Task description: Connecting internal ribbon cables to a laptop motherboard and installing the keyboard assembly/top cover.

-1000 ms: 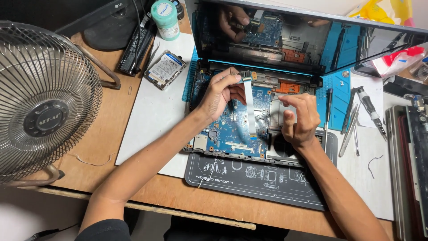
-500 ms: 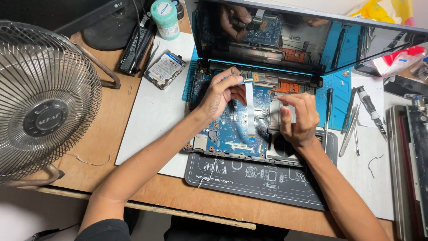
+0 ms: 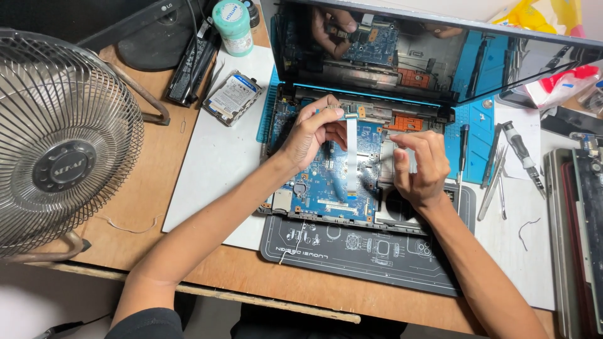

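A flat white ribbon cable (image 3: 351, 154) lies over the blue circuit board (image 3: 326, 182) inside the opened laptop (image 3: 352, 157). Its long axis runs away from the person, from the near part of the board up toward the hinge edge, and it lies close to straight and flat.

The left hand (image 3: 311, 132) pinches the far end of the cable between thumb and fingertips, probably to steady that end at its connector by the hinge. The right hand (image 3: 419, 164) hovers just right of the cable with fingers curled narrow and tips close together; I cannot tell whether it holds anything small.

The laptop sits on a dark work mat (image 3: 364, 248) over a blue mat (image 3: 480, 144), likely to protect the bare board. Its dark screen (image 3: 427, 56) stands open and mirrors the hands. To the right, a screwdriver (image 3: 521, 150) and tweezers (image 3: 493, 182) lie within reach on the desk (image 3: 157, 188). To the left sit a loose hard drive (image 3: 232, 97), a round green-lidded tub (image 3: 232, 25) and a metal fan (image 3: 63, 144).
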